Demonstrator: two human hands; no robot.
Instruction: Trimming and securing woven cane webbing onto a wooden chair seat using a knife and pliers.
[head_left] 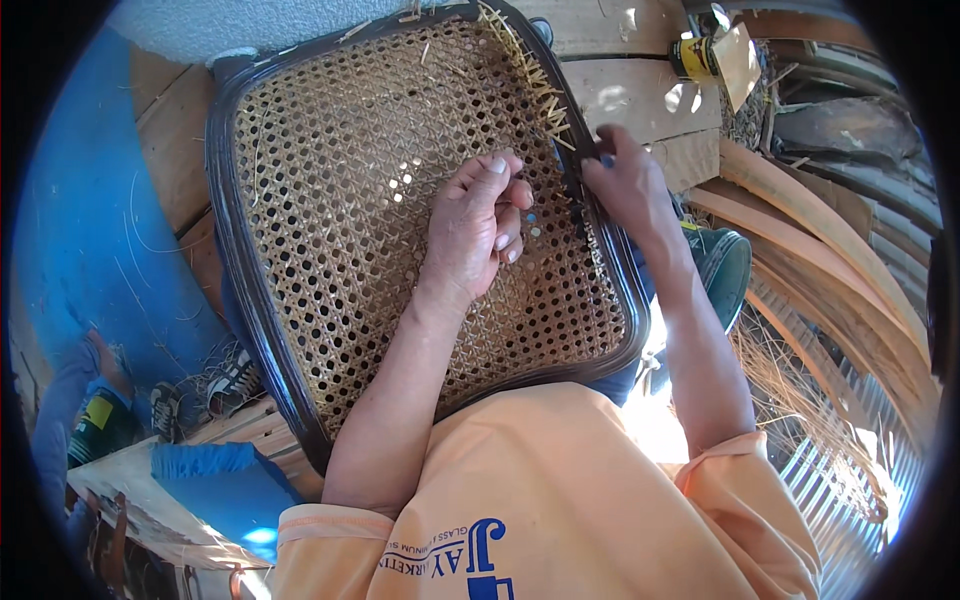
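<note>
Access over the woven cane panel is free from its left edge to the left hand. Obstructions: left forearm across lower edge; projecting cane ends along upper right edge; right hand mid-edge below.

**Blue lettering on an orange shirt**

It stands upside down at the frame's lower centre, one character large, others smaller. Upper right, the yellow-and-black label on a can is too small to read.
</note>
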